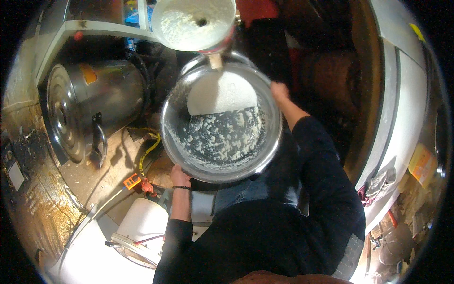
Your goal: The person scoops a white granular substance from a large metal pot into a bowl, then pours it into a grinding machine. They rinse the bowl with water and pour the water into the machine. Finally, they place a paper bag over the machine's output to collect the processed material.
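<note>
A large round metal basin (221,170) is held tilted between my two hands. My left hand (181,176), with a dark beaded bracelet at the wrist, grips its lower left rim. My right hand (280,91) grips the rim at the upper right. White, smooth, thick batter or foam (223,94) fills the basin's far part, and pale wet clumps (227,136) stick to the bare metal nearer me. Above the far rim stands a machine's pale round hopper (193,26) with residue around a dark central hole. Its short spout (215,61) points down over the basin.
A big lidded steel pot (106,88) stands at the left. A yellow cable (149,151) runs to an orange power socket (132,181). A white bucket (142,220) is at the lower left. A white appliance or counter edge (400,117) curves along the right.
</note>
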`<state>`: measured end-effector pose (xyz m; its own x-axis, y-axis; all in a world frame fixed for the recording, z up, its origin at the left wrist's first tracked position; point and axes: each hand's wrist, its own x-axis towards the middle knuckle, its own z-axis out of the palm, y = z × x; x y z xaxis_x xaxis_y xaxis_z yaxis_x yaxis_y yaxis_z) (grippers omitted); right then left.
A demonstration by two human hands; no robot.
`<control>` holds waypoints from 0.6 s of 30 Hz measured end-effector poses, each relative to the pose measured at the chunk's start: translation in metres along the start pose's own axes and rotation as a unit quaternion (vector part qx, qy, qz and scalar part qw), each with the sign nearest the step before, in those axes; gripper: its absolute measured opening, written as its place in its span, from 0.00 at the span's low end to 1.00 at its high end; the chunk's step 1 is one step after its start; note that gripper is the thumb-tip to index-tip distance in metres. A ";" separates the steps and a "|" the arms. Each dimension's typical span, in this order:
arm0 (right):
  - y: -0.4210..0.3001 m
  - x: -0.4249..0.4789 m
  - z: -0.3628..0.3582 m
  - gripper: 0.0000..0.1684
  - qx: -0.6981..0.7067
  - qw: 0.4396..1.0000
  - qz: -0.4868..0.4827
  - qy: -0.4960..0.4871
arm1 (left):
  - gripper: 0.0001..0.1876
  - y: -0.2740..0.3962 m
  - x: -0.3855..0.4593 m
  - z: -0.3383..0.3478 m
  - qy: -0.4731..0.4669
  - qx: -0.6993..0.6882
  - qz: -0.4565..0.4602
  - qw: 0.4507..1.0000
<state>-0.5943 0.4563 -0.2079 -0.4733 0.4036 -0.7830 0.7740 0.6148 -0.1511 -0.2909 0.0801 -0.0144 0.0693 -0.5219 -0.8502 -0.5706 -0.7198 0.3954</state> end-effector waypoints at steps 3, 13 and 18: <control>0.000 -0.005 -0.001 0.29 0.003 1.000 0.000 0.011 | 0.08 0.003 -0.005 0.002 -0.004 0.014 -0.013 1.000; 0.010 0.009 0.005 0.30 0.004 1.000 -0.009 0.016 | 0.08 0.001 0.001 -0.003 0.019 0.052 -0.020 0.998; 0.014 0.009 0.006 0.30 0.012 1.000 -0.007 0.010 | 0.11 -0.003 0.008 -0.009 -0.003 0.058 -0.006 0.998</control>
<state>-0.5851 0.4645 -0.2208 -0.4928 0.4088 -0.7681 0.7769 0.6042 -0.1769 -0.2812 0.0738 -0.0195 0.0715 -0.5112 -0.8565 -0.6611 -0.6673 0.3431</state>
